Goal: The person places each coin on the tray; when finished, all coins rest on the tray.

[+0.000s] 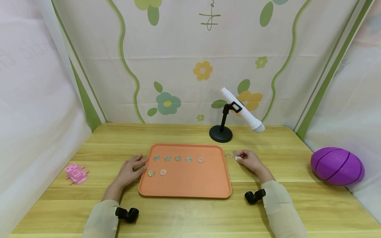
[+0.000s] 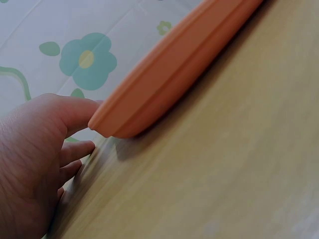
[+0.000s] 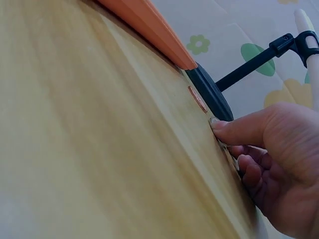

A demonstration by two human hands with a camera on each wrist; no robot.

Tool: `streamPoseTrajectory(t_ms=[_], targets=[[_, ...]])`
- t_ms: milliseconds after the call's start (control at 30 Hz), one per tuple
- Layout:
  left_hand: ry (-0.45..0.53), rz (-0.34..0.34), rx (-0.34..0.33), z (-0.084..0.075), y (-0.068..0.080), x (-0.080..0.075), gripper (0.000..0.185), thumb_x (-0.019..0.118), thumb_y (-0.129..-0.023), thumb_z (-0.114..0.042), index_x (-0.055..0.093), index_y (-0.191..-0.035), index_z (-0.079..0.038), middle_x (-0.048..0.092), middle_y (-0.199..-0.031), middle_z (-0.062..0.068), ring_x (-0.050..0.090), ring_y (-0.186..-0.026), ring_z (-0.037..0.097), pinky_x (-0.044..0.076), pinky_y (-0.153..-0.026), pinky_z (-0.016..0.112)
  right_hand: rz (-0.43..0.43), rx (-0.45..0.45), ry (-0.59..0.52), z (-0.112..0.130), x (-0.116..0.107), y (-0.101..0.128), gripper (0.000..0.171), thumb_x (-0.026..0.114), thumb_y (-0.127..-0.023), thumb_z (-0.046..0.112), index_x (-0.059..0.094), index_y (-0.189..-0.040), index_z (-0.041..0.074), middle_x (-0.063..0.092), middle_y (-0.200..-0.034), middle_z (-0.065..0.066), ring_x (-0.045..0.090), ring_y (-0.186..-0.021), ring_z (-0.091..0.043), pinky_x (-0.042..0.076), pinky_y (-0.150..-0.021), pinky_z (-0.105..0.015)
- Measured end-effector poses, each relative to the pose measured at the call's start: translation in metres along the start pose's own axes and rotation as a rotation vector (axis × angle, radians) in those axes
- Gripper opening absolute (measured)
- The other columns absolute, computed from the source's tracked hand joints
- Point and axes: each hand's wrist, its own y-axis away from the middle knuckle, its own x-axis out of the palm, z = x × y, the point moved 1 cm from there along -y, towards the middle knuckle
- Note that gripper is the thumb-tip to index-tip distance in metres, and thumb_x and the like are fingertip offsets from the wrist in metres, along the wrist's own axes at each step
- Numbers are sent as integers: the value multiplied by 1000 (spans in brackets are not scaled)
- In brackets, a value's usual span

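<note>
Left hand [image 1: 131,170]: lay flat, fingers relaxed, touching the orange tray's [image 1: 190,188] left rim.
Right hand [image 1: 251,161]: fingers curled, pinching a coin [image 1: 237,158] on the tabletop [image 1: 190,215], just right of the tray.

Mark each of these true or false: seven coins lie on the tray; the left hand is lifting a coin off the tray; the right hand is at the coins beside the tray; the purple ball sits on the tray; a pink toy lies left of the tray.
1. Seven coins lie on the tray. True: five in a row, two below.
2. The left hand is lifting a coin off the tray. False: it rests at the tray's left edge and holds no coin.
3. The right hand is at the loose coins beside the tray. True.
4. The purple ball sits on the tray. False: it lies on the table, far right.
5. A pink toy lies left of the tray. True.
</note>
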Motion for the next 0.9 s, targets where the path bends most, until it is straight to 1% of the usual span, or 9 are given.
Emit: streamPoseTrajectory(t_ms=[200, 333, 533, 633, 767, 900], targets=[[6, -4, -3, -1, 1, 0, 42, 55, -85, -21, 50, -122, -1, 33, -128, 28, 19, -120, 44, 6, -93, 59, -40, -56, -104, -1, 1, 2, 20, 63, -77, 0, 57, -94, -7, 52, -80, -13, 44, -67, -18, 39, -57, -25], [2, 3, -13, -1, 1, 1, 42, 54, -85, -22, 50, -122, -2, 33, -129, 27, 19, -120, 44, 6, -93, 58, -60, -53, -137, -1, 0, 4, 23, 62, -78, 1, 60, -99, -8, 56, -80, -13, 45, -65, -14, 39, -55, -22], [-5, -1, -10, 0, 0, 1, 42, 54, -86, -22, 50, -122, -2, 33, -129, 27, 19, -120, 43, 6, -93, 58, -44, 9, -142, -3, -3, 4, 28, 60, -81, 7, 59, -105, -7, 59, -87, -13, 46, -64, -10, 41, -53, -22], [-4, -2, -9, 0, 0, 1, 42, 54, -86, -22, 50, -122, -2, 33, -129, 27, 19, -120, 43, 6, -94, 58, -29, 60, -201, -4, -4, 3, 31, 59, -82, 8, 57, -109, -7, 59, -88, -11, 45, -62, -11, 40, -50, -23], [1, 0, -12, 0, 0, 2, 42, 54, -85, -22, 50, -122, -2, 33, -129, 27, 19, -120, 43, 6, -94, 57, -7, 115, -300, -3, -5, 3, 35, 59, -82, 10, 54, -112, -8, 59, -89, -9, 47, -62, -10, 41, -50, -22], [6, 8, -18, 1, 1, 1, 42, 54, -85, -22, 49, -123, -3, 32, -129, 27, 19, -121, 43, 5, -94, 58, 21, 135, -358, 7, -3, 3, 40, 61, -81, 15, 53, -114, -7, 61, -95, -11, 54, -70, -8, 45, -57, -23]])
